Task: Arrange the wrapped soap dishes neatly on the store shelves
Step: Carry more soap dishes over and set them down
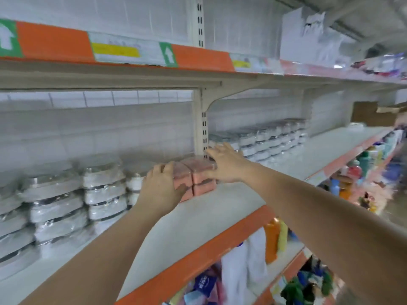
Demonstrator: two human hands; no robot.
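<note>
I see a pale shelf [220,208] bearing stacked white wrapped soap dishes [103,190] and pink wrapped soap dishes [198,179].

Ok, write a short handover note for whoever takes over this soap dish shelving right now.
Left hand grips the left side of the pink wrapped soap dishes, fingers curled over the top.
Right hand is flat against their right side, fingers straight.
The pink stack stands on the middle shelf at the upright post, with stacks of white wrapped dishes to its left and more white stacks to its right.
Done: white stacks look lined up.
Left: square the pink stack into the row; the front of the shelf is bare.
</note>
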